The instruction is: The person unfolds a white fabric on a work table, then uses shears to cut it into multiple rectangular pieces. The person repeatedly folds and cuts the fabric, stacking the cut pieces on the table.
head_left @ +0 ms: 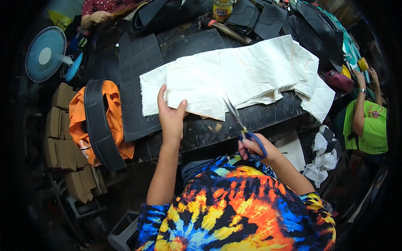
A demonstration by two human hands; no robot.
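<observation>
A long piece of white cloth (pixel 264 71) lies in overlapping layers across the dark work table. A squarer white piece (pixel 194 94) rests on its left part. My left hand (pixel 171 119) lies at the near edge of that piece, thumb and index finger spread apart; the other fingers are mostly hidden. My right hand (pixel 257 148) grips a pair of scissors (pixel 248 136) with blue handles. Their metal blades point up and left toward the cloth, close to the right edge of the squarer piece. Whether they touch the cloth I cannot tell.
Black sheet material (pixel 140 58) lies left of the cloth. Beside it an orange bag (pixel 77 113) carries a black strip (pixel 100 121). A hammer (pixel 228 31) and a jar (pixel 222 10) stand beyond. Other people work at the far left and right. A fan (pixel 45 54) stands left.
</observation>
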